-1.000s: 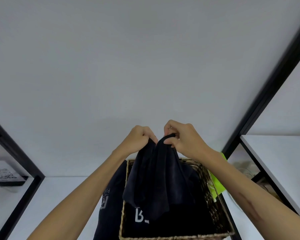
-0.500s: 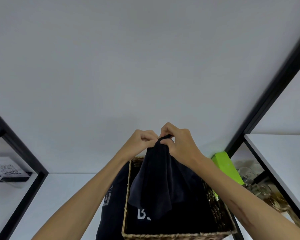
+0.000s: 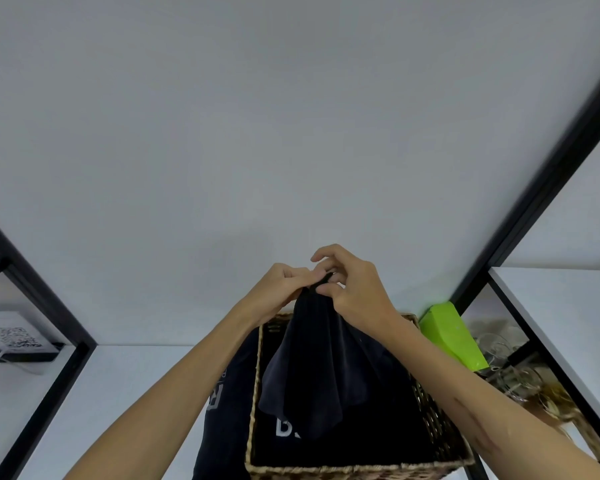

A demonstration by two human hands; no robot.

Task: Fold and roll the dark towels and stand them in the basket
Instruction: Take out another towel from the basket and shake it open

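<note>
Both hands meet above the basket, pinching the same gathered top edge of a dark towel [image 3: 312, 362]. The left hand [image 3: 278, 292] has its fingers curled over the cloth from the left; the right hand [image 3: 354, 292] holds it between thumb and fingertips from the right, its index finger lifted clear. The two hands touch or nearly touch at the pinch point.

The towel hangs down from that grip in loose folds, its lower end dangling inside the woven basket [image 3: 440, 431] — whether it reaches the bottom cannot be told. Under it, dark cloth with white lettering [image 3: 284, 427] lies in the basket's bottom.

Just left of the basket, touching its side, another dark towel [image 3: 222, 410] with a pale printed mark lies on the white shelf [image 3: 118, 393], partly under the left forearm.

To the right, a bright green box [image 3: 454, 334] leans beside the basket's far right corner, and past a black frame post [image 3: 541, 188] some clear glassware [image 3: 499, 348] sits on the neighbouring shelf — blurred. At far left, a card with a black-and-white pattern [image 3: 14, 337] stands behind another black post
</note>
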